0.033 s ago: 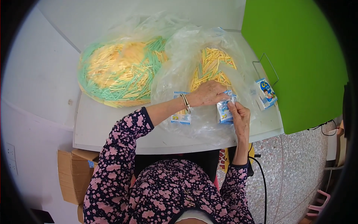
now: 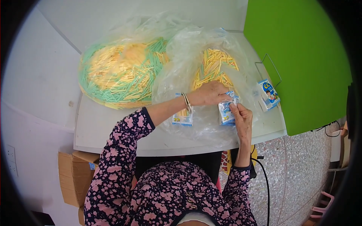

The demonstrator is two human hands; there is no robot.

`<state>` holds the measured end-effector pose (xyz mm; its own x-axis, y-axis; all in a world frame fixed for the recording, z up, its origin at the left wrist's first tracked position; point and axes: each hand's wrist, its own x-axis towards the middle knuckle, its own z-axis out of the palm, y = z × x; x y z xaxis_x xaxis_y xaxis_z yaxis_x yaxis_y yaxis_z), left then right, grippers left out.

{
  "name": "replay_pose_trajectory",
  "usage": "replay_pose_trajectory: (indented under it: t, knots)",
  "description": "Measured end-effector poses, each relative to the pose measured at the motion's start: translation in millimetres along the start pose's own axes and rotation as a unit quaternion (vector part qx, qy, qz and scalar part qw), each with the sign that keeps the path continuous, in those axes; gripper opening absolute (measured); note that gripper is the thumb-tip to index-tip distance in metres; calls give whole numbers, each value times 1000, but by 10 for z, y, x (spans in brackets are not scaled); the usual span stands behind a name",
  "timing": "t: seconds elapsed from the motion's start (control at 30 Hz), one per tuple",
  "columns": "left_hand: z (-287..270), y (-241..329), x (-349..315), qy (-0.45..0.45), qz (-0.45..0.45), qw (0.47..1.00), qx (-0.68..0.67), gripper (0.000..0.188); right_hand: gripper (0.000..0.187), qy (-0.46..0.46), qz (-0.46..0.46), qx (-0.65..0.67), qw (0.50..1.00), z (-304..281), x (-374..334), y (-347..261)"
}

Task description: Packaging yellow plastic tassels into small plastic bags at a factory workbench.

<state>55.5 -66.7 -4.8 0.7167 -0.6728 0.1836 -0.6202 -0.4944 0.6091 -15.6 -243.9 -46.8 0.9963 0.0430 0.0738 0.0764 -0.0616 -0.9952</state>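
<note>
My left hand point(image 2: 211, 93), a bracelet at its wrist, is closed on the top of a small blue-and-white plastic packet point(image 2: 226, 116). From the right, my right hand point(image 2: 242, 113) pinches the same packet's side between thumb and fingers. What lies inside that packet is hard to make out. Beneath my left wrist lies another packet point(image 2: 182, 119) with pale sticks showing through it. Just beyond my hands, a clear plastic bag point(image 2: 177, 71) lies open around loose thin yellow and green sticks point(image 2: 219, 60), and its near part spreads under the packets.
A large, full bag of yellow and green sticks point(image 2: 124, 75) sits at the left on the white table point(image 2: 102, 132). Blue packets point(image 2: 269, 95) lie by the right edge, near a thin metal wire stand point(image 2: 273, 64) and a green panel point(image 2: 298, 56). A cardboard box point(image 2: 73, 177) stands lower left.
</note>
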Motion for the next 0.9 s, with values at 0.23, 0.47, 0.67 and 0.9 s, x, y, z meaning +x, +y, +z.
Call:
replay_pose_trajectory:
  t: [0.23, 0.47, 0.67, 0.9]
  knots:
    - [-592, -1121, 733, 151, 86, 949, 264, 19, 31, -8, -67, -24, 997, 127, 10, 41]
    - [-234, -1182, 1319, 52, -294, 927, 227, 35, 33, 9, -55, -63, 996, 14, -50, 100]
    - [-289, -1572, 1369, 35, -244, 909, 335, 40, 24, 0, -71, -64, 995, 80, -49, 81]
    - [-481, -1407, 1487, -112, -218, 919, 309, 46, 30, 16, -89, -69, 993, 58, -32, 122]
